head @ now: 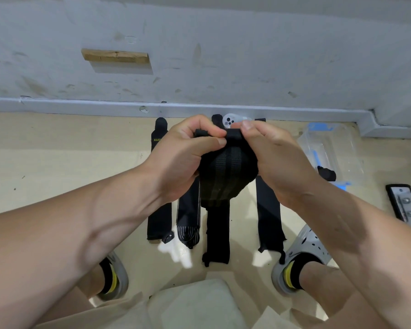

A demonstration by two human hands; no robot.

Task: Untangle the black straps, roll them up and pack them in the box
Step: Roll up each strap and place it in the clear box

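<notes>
At centre frame both hands are together, clamped on one black roll (228,172). The left hand (183,157) pinches its loose top end between thumb and fingers, and the right hand (278,157) grips the same edge from the other side. Below them four straps (217,233) lie flat, side by side on the floor (57,162). The clear box (335,150) sits at right. A dark bundle (326,174) at its near end may be inside it. A white phone (230,121) shows above the hands.
</notes>
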